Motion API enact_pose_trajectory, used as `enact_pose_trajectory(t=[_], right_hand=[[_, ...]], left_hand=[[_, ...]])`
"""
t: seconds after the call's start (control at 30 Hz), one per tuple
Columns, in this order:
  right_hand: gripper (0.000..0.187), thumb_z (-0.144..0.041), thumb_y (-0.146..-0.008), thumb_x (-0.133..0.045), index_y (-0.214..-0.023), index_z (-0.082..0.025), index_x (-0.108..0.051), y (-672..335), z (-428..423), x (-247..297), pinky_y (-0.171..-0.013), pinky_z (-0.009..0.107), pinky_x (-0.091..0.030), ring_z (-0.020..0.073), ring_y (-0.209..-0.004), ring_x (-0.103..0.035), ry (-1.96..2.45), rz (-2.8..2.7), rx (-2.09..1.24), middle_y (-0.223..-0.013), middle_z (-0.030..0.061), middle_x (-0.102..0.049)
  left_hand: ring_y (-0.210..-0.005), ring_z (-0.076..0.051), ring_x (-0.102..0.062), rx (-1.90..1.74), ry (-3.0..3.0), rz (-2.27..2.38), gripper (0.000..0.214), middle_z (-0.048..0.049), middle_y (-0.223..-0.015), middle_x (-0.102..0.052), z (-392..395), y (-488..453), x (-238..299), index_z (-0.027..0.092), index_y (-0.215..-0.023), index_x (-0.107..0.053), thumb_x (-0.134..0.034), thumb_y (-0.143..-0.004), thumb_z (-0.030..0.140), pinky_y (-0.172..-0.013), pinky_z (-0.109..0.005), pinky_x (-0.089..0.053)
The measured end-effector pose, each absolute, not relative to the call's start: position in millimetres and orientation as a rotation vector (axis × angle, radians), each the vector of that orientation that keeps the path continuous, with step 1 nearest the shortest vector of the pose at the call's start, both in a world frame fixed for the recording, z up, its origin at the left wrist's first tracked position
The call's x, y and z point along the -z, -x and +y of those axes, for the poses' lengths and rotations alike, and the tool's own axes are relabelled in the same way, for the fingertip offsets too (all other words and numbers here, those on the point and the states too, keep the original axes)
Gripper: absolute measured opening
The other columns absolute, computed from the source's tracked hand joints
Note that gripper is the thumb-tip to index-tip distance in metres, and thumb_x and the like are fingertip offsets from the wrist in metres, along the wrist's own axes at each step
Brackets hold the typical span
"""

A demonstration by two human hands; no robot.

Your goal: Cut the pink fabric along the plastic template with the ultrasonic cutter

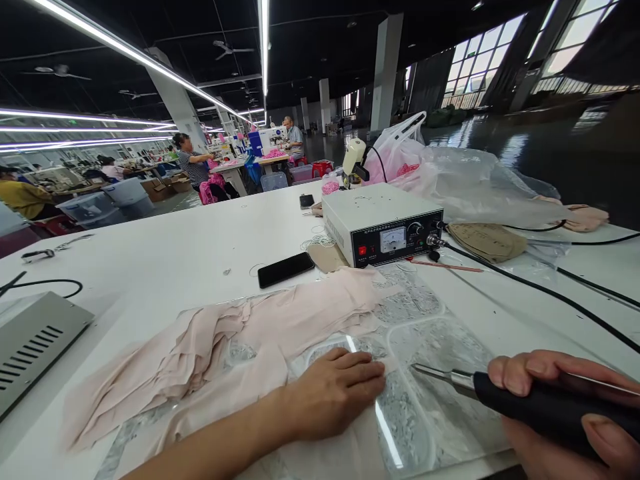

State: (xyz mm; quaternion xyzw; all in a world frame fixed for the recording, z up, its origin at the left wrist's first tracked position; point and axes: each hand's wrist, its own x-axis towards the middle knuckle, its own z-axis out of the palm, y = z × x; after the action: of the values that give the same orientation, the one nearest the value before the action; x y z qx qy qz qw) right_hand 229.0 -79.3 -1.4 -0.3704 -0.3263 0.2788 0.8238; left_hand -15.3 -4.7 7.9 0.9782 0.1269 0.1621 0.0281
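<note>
My left hand [343, 390] lies palm down with its fingers flat on thin pale pink fabric [255, 373]. That fabric is spread over a glossy, grey-patterned glass-like sheet [445, 353] on the table. In my right hand [560, 400] is an ultrasonic cutter [520, 400] with a thick black handle and a slim metal tip. The tip points left, just right of my left fingertips and over the sheet; whether it touches the sheet I cannot tell. Beyond my left hand, more pink fabric pieces [190, 353] lie in a loose, layered heap.
A control box [390, 227] with a dial and black cable stands behind the sheet. Nearby are a dark phone [286, 269], brown templates [487, 241] and plastic bags [465, 180]. A second grey box [40, 347] sits at the left. People work at sewing machines farther back.
</note>
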Motion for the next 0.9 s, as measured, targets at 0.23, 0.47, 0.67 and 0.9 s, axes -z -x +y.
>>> enact_pose_trajectory(t=[0.23, 0.47, 0.67, 0.9], right_hand=[[0.02, -0.032, -0.071, -0.058, -0.087, -0.021, -0.06, -226, -70, -5, -0.05, 0.039, -0.045, 0.0178, -0.058, -0.046, 0.762, -0.762, -0.519, -0.076, 0.0021, -0.048], [0.023, -0.04, -0.07, -0.057, -0.086, -0.024, -0.058, -224, -66, 2, -0.055, 0.043, -0.042, 0.0187, -0.057, -0.042, 0.871, -0.71, -0.534, -0.075, 0.0004, -0.044], [0.033, -0.051, -0.065, -0.069, -0.084, -0.028, -0.056, -239, -63, 19, -0.049, 0.04, -0.039, 0.0178, -0.057, -0.035, 0.832, -0.688, -0.517, -0.076, -0.0006, -0.038], [0.032, -0.051, -0.066, -0.067, -0.086, -0.028, -0.057, -240, -63, 23, -0.046, 0.042, -0.045, 0.0181, -0.057, -0.037, 0.849, -0.718, -0.493, -0.077, 0.0001, -0.038]], left_hand=[[-0.127, -0.024, -0.053, -0.495, -3.019, 0.371, 0.031, -0.0073, -0.134, -0.059, -2, 22, -18, 0.011, -0.127, -0.054, -0.036, -0.103, 0.021, -0.103, -0.035, -0.044], [-0.126, -0.023, -0.054, -0.513, -3.01, 0.359, 0.029, -0.0096, -0.129, -0.063, -3, 24, -11, 0.01, -0.121, -0.058, -0.037, -0.103, 0.018, -0.103, -0.035, -0.045], [-0.127, -0.025, -0.053, -0.491, -2.996, 0.348, 0.028, -0.0109, -0.13, -0.062, -3, 26, -11, 0.008, -0.122, -0.057, -0.041, -0.1, 0.016, -0.102, -0.037, -0.046], [-0.127, -0.026, -0.053, -0.472, -3.001, 0.349, 0.029, -0.0123, -0.13, -0.062, -3, 27, -12, 0.008, -0.123, -0.056, -0.041, -0.1, 0.016, -0.102, -0.037, -0.045]])
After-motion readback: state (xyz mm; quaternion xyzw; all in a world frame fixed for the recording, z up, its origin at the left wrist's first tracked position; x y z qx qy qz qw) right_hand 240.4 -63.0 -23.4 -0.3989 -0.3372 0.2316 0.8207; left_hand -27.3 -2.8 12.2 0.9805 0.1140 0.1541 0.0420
